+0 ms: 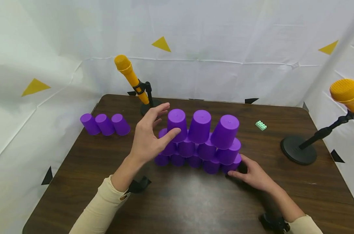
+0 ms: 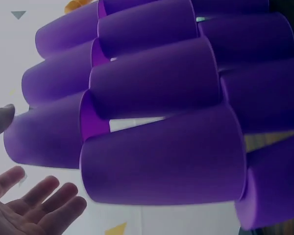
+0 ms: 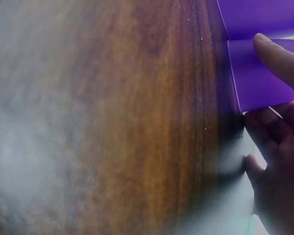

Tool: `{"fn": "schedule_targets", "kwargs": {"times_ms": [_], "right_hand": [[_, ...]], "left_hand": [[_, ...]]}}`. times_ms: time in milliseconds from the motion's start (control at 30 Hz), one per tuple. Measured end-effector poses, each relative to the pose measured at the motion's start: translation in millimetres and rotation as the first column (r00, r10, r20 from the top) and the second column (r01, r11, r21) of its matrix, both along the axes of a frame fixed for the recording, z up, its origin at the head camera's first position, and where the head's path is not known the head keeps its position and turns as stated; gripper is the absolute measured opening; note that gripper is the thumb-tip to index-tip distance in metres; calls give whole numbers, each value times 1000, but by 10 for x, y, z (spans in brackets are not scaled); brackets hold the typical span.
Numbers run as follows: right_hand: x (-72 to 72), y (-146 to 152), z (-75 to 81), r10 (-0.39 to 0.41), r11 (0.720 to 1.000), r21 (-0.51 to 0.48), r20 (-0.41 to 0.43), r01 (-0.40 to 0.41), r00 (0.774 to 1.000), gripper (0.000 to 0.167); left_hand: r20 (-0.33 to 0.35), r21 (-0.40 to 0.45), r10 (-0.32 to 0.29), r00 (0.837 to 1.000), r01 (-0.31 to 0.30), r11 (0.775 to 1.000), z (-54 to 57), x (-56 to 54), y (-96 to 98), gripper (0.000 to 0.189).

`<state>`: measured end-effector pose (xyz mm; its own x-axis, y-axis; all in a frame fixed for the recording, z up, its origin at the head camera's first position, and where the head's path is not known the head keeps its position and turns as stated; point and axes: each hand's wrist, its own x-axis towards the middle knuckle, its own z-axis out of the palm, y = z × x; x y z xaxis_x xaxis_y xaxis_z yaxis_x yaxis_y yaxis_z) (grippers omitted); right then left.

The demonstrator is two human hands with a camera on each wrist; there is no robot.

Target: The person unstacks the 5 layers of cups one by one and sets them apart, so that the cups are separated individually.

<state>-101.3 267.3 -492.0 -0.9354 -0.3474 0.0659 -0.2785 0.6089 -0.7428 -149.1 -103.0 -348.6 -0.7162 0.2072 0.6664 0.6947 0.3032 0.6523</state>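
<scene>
Purple cups stand upside down in a three-tier stack. The top tier has a left cup (image 1: 177, 123), a middle cup (image 1: 199, 126) and a right cup (image 1: 225, 131). Beside the top left cup, my left hand (image 1: 149, 136) has its thumb and fingers spread apart; in the left wrist view its fingers (image 2: 59, 205) are relaxed, none wrapped round a cup. At the bottom row's right end, my right hand (image 1: 254, 172) holds the end cup (image 3: 257, 76) between thumb and fingers, the thumb lying on its side. The fingers' contact behind that cup is partly hidden.
Three more purple cups (image 1: 105, 124) stand in a row at the table's left. A yellow microphone (image 1: 131, 78) on a stand is behind the stack, another microphone (image 1: 346, 92) at the right. A green toy brick (image 1: 261, 125) lies back right on the brown table (image 1: 194, 201).
</scene>
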Motion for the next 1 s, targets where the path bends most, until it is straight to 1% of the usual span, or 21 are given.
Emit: {"fn": "schedule_targets", "kwargs": {"times_ms": [167,300,400,533,633,700,733,767,833,867,900,933,967,1000], "right_hand": [[-6,0,5,-3,1000,3,5,3,1000,67],[-7,1,5,-5,1000,6,2,5,1000,68],[-6,5,-4,-5,1000,6,-2,5,1000,68],[-2,6,-15,-6,1000,8,2,6,1000,69],[0,5,-14,-6,1000,4,4,6,1000,69],[2,3,-10,-6,1000,2,6,6,1000,69],[2,2,-9,-7,1000,2,7,7,1000,69],[2,1,-8,-9,1000,1,8,9,1000,69],[1,-2,-7,-11,1000,4,10,11,1000,69],[1,-3,-7,-12,1000,5,11,12,1000,68],[0,-3,-7,-13,1000,6,10,13,1000,68],[0,-2,-7,-13,1000,5,9,13,1000,68],[-1,-1,-7,-12,1000,5,8,12,1000,68],[-2,1,-5,-11,1000,5,5,11,1000,68]], "left_hand": [[16,16,-58,998,58,998,-51,-7,21,63],[26,24,-59,998,58,998,-67,3,18,61],[23,44,-45,999,44,998,-27,48,13,60],[12,80,-6,1000,5,997,144,192,-36,58],[14,89,51,999,-52,995,247,300,-143,56],[19,100,101,995,-102,990,242,335,-259,56],[21,104,131,991,-132,986,215,340,-336,57],[22,112,161,987,-162,980,165,330,-428,58],[31,117,238,971,-240,964,29,294,-642,59],[40,117,283,958,-286,951,-49,272,-762,60],[55,114,334,941,-338,934,-129,250,-886,60],[77,109,387,919,-393,913,-212,223,-1014,60],[101,98,443,891,-452,886,-290,199,-1141,60],[133,83,500,856,-512,855,-358,182,-1263,60]]}}
